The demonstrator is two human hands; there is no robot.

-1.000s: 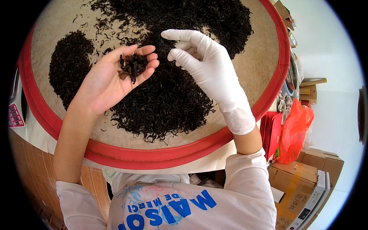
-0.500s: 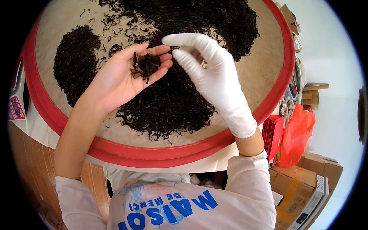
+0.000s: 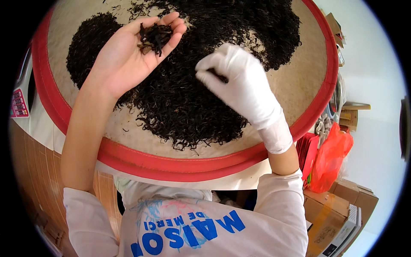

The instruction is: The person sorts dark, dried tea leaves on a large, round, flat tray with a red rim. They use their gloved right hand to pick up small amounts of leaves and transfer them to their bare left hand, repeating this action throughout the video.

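A small clump of dark dried leaves [image 3: 155,37] lies in the cupped, open left hand [image 3: 128,55] at eleven o'clock. The gloved right hand [image 3: 237,81], its grip pinched on a few strands, works the big leaf heap [image 3: 188,107] covering the red-rimmed tray [image 3: 171,165]; most looks unsorted.

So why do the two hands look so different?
The left hand is bare; the right hand wears a white glove. The left lies open, palm up, with dark leaves on its fingers; the right curls downward, pinching leaves from the pile. Both are above the round tray.
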